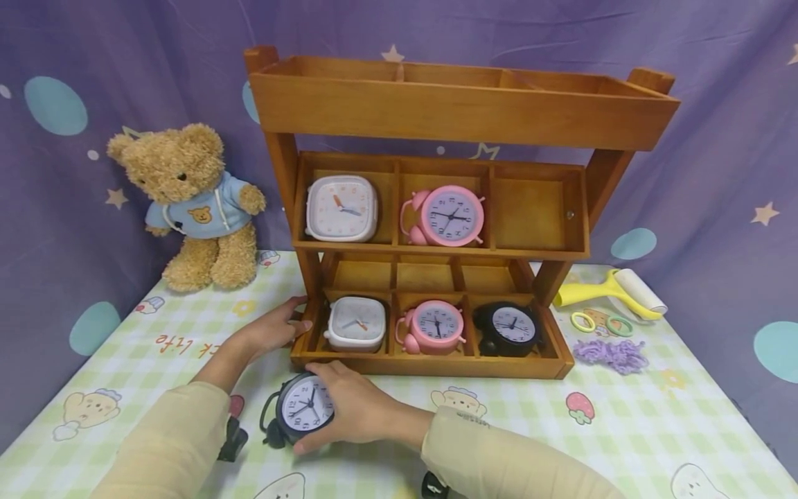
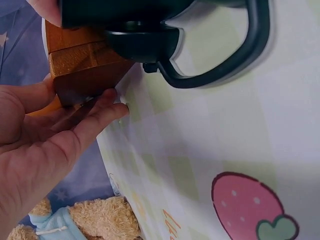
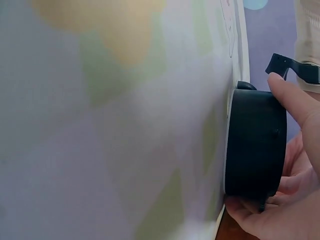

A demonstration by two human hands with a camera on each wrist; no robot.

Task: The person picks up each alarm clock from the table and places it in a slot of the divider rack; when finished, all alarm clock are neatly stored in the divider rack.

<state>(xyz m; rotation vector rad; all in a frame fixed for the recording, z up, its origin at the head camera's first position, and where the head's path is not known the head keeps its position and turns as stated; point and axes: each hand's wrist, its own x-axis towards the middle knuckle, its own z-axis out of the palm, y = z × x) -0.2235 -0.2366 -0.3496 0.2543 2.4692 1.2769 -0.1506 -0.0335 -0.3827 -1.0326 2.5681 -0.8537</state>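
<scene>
My right hand (image 1: 361, 409) grips a black twin-bell alarm clock (image 1: 305, 403) by its rim, thumb at one side and fingers at the other. The clock lies tilted, dial up, low over the tablecloth in front of the rack; its black case (image 3: 256, 142) fills the space beside my fingers in the right wrist view. At the lower left end of the brown wooden rack (image 1: 430, 364), my left hand (image 1: 268, 333) holds the corner. In the left wrist view, the thumb and fingers of that hand (image 2: 55, 135) lie on different sides of the wooden end (image 2: 90, 75).
White clocks (image 1: 341, 208), pink clocks (image 1: 451, 216) and another black clock (image 1: 512, 324) sit in rack compartments. A teddy bear (image 1: 199, 208) sits left. To the right lie a yellow-handled lint roller (image 1: 614, 291), rings (image 1: 582, 321) and purple yarn (image 1: 611, 355).
</scene>
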